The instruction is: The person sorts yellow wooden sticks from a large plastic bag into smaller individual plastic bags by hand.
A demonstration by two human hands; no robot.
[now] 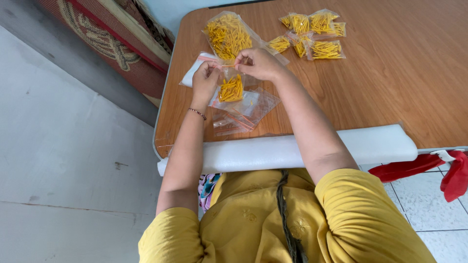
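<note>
Both hands work at the top edge of a small clear plastic zip bag part-filled with short yellow sticks point(231, 89), held just above the wooden bench point(380, 83) near its 9 o'clock side. The left hand point(205, 80) pinches the bag's left corner between thumb and fingers; the right hand point(260, 63) is closed on the strip at the right, fingertips curled tight over it. The bag hangs between them, its load sagging to the bottom.

It looks light and limp: thin film, slippery, easily creased, with loose stiff sticks that would shift or spill if it tipped. The firm seal strip at the mouth seems the sound place to grip, at both ends, as now.

Under the bag lies a loose pile of empty clear zip bags with red seal lines point(241, 114). At 12 o'clock from the hands rests a large clear bag of yellow sticks point(226, 35); at 2 o'clock sits a cluster of small filled bags point(312, 35). A white foam roll point(380, 143) pads the bench's near edge.
</note>
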